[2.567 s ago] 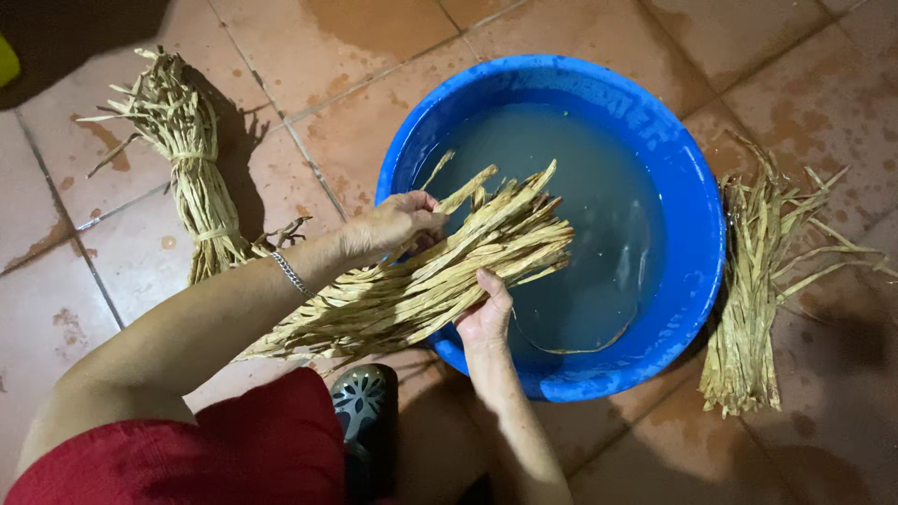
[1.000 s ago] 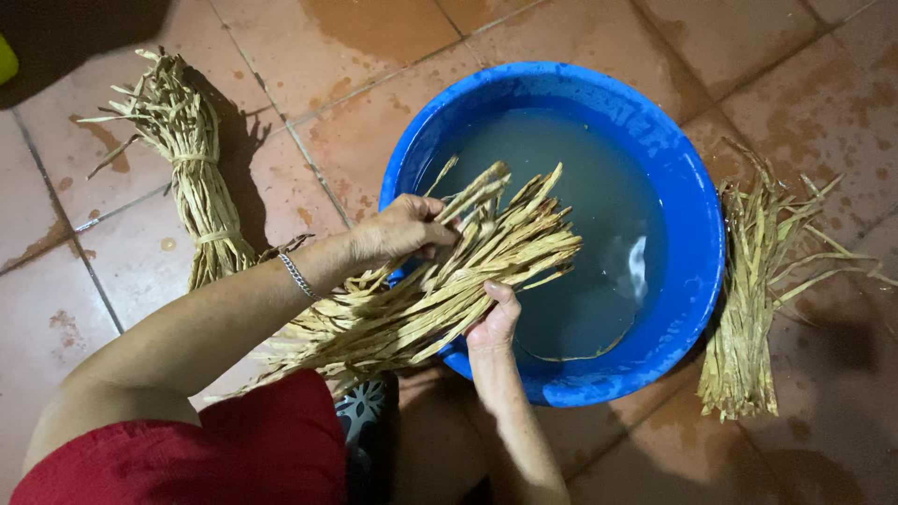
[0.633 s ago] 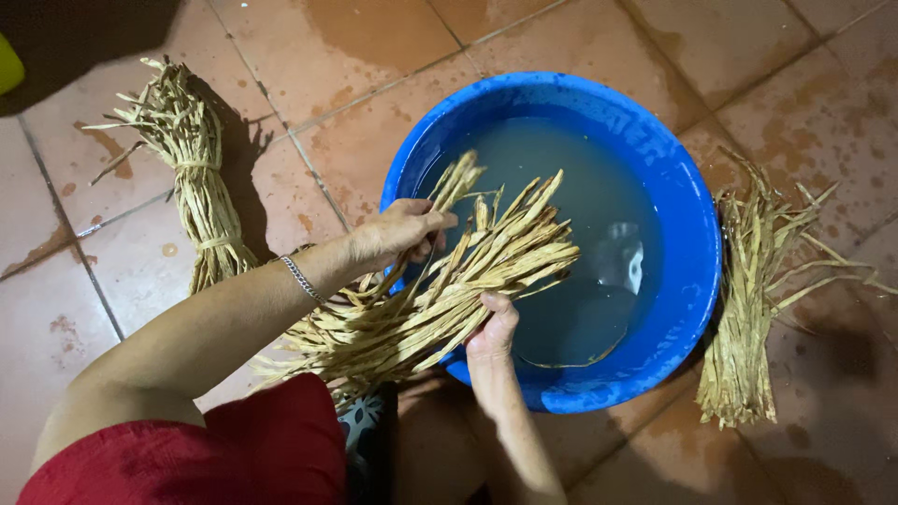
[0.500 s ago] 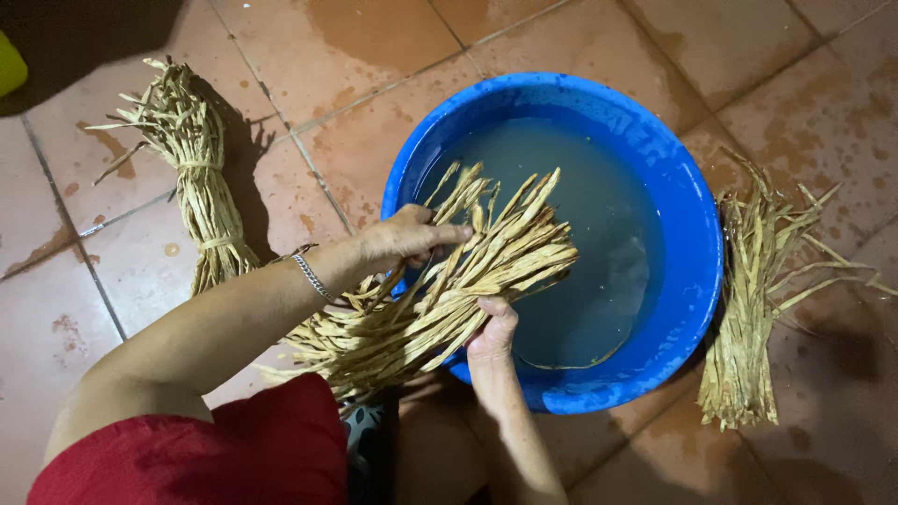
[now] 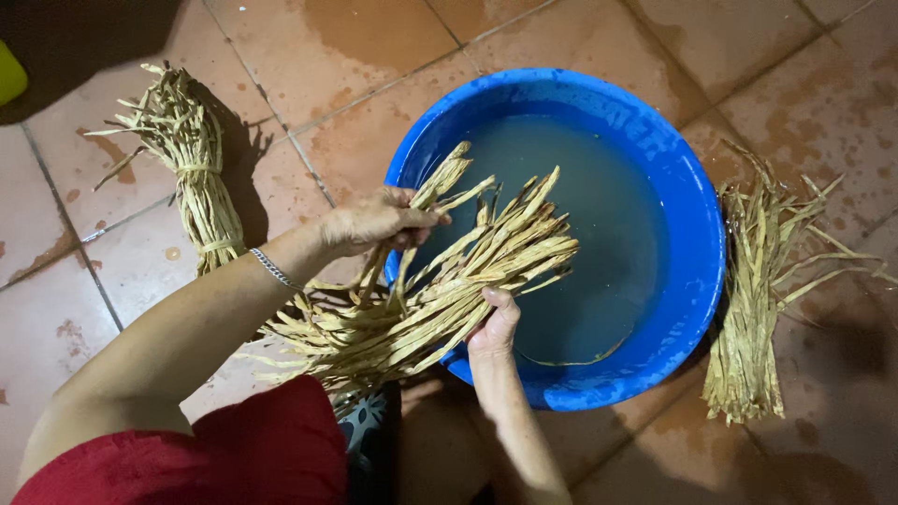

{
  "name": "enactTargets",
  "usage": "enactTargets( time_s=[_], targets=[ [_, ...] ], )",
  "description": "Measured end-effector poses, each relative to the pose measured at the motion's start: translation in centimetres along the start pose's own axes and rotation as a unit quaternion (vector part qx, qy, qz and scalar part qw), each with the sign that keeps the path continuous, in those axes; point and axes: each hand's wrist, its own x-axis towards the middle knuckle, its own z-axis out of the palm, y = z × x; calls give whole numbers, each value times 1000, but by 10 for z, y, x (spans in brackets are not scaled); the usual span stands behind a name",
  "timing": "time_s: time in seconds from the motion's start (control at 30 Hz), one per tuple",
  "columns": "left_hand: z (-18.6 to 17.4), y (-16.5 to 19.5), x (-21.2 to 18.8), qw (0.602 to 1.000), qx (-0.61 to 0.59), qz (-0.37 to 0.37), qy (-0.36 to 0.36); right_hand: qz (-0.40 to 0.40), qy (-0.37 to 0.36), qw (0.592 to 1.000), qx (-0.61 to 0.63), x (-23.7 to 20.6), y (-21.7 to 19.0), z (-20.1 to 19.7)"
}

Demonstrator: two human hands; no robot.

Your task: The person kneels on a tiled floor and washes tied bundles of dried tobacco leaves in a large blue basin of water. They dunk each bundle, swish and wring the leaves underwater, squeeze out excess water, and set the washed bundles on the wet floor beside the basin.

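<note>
Left hand (image 5: 379, 221): we closed fingers on a few strips.
Right hand (image 5: 496, 323): we cupped the bundle (image 5: 421, 304).
Risk: loose strips could slip into the basin (image 5: 697, 271).

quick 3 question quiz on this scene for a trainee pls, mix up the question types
1. True or false: the blue basin holds cloudy water.
2. Which hand pinches a few strands at the top of the held straw bundle? A) left hand B) right hand C) neither
3. Fill in: the tied bundle lies on the tiled floor to the ____ of the basin, and the loose bundle lies on the other side.

Key: 1 true; 2 A; 3 left
</note>
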Motion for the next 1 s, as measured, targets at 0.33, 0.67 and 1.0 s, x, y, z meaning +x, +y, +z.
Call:
enactTargets(
  time_s=[0.33, 0.67, 1.0],
  targets=[
    [13, -14, -10, 940, 335, -59, -4, 1, -20, 1000, -15, 0, -1, -4],
    [-22, -13, 4, 952, 268, -6, 145, -2, -11, 1000, 4, -2, -1, 0],
    [-18, -9, 100, 806, 521, 77, 271, -27, 18, 999, -7, -7, -4, -13]
  ],
)
